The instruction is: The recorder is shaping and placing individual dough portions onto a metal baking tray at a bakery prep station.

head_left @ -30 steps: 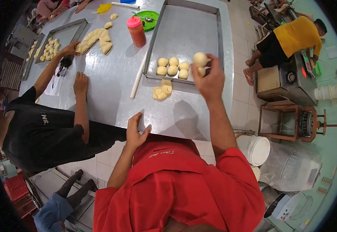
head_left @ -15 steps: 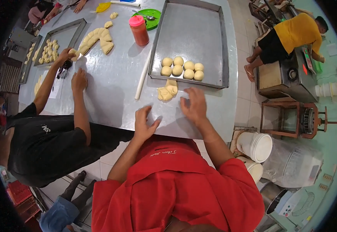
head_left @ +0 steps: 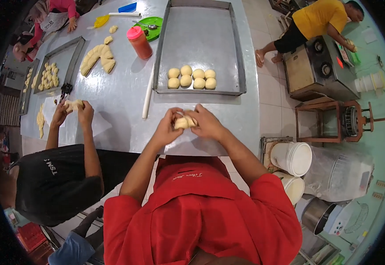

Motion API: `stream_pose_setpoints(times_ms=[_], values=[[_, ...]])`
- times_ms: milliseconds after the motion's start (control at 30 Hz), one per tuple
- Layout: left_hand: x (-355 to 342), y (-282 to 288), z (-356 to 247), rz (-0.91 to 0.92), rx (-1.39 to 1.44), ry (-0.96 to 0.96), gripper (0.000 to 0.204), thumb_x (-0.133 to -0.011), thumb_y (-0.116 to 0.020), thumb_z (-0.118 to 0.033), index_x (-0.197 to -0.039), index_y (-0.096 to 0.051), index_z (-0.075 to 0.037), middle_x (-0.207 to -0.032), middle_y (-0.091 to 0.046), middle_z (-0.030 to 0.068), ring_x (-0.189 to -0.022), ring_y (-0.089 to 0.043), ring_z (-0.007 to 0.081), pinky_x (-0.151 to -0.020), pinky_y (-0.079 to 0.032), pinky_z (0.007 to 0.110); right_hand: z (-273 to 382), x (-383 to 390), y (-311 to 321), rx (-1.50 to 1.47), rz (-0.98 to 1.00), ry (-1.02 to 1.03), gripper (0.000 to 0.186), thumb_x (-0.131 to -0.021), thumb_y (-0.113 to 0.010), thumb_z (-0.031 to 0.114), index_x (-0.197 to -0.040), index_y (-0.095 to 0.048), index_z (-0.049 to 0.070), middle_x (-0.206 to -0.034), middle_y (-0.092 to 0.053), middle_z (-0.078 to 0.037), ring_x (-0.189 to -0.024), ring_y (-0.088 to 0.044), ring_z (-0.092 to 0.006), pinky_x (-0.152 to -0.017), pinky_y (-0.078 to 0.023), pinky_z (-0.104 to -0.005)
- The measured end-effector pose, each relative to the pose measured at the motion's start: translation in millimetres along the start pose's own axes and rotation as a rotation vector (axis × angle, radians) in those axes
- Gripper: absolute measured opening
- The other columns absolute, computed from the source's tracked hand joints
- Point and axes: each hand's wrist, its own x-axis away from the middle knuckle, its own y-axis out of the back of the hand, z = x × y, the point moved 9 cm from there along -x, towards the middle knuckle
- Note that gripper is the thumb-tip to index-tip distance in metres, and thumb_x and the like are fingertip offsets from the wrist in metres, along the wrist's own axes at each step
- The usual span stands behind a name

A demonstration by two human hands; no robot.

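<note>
My left hand (head_left: pixel 170 128) and my right hand (head_left: pixel 203 123) both grip a soft, segmented piece of pale dough (head_left: pixel 184 123) over the near edge of the steel table (head_left: pixel 219 141). Beyond them is a metal tray (head_left: pixel 199 35) with several smooth dough balls (head_left: pixel 185 80) in two rows at its near end. A white rolling pin (head_left: pixel 148 95) lies left of the tray, below a bottle of red-orange content with a pink lid (head_left: pixel 139 43) and a green plate (head_left: pixel 150 26) holding a spoon.
At left, a co-worker in black (head_left: pixel 55 181) holds dough (head_left: pixel 73 106); further trays (head_left: pixel 75 51) and cut dough (head_left: pixel 106 59) lie beyond, with people in pink (head_left: pixel 68 11). At right are a co-worker in yellow (head_left: pixel 316 22), a stove (head_left: pixel 298 70), white buckets (head_left: pixel 289 157) and a mixer (head_left: pixel 324 218).
My right hand has left the tray, where it set down dough balls. Both hands have come together and taken up the dough piece that lay before the tray.
</note>
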Motion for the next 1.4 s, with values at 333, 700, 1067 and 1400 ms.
stream_pose_setpoints(times_ms=[333, 700, 1067, 1400], values=[[51, -39, -21, -0.001, -0.228, -0.093, 0.032, -0.076, -0.069, -0.001, -0.108, -0.073, -0.004, -0.086, -0.063, 0.0084, -0.079, -0.059, 0.0203, -0.070, -0.046, 0.032, -13, 95, 42, 0.190, -0.108, -0.010, 0.028, -0.065, -0.078, 0.021, -0.086, -0.063, 0.012, -0.095, -0.051, -0.012, -0.091, -0.053, -0.0317, -0.076, -0.046, -0.0419], [106, 28, -11, -0.496, -0.539, -0.101, 0.037, -0.077, -0.073, -0.001, -0.113, -0.068, -0.007, -0.102, -0.064, 0.0093, -0.101, -0.055, 0.0292, -0.089, -0.045, 0.038, -33, 100, 74, 0.385, -0.140, -0.079, 0.046, -0.077, -0.078, 0.035, -0.115, -0.067, 0.011, -0.109, -0.059, -0.009, -0.102, -0.054, -0.0307, -0.085, -0.046, -0.0436], [104, 14, -5, -0.558, -0.888, -0.141, 0.041, -0.075, -0.080, -0.018, -0.115, -0.069, -0.015, -0.111, -0.060, 0.0083, -0.107, -0.051, 0.0306, -0.094, -0.039, 0.044, -114, 0, 143, 0.797, 0.051, -0.333, 0.094, -0.077, -0.044, 0.088, -0.130, -0.069, 0.013, -0.164, -0.023, -0.022, -0.151, -0.011, -0.0464, -0.113, -0.005, -0.0737], [106, 15, -4, -0.535, -0.867, -0.165, 0.039, -0.076, -0.078, -0.017, -0.114, -0.069, -0.013, -0.110, -0.059, 0.0098, -0.106, -0.051, 0.0313, -0.093, -0.040, 0.044, -124, -2, 143, 0.707, 0.095, -0.413, 0.107, -0.064, -0.051, 0.096, -0.128, -0.071, 0.012, -0.165, -0.020, -0.020, -0.152, -0.006, -0.0479, -0.113, -0.004, -0.0749]])
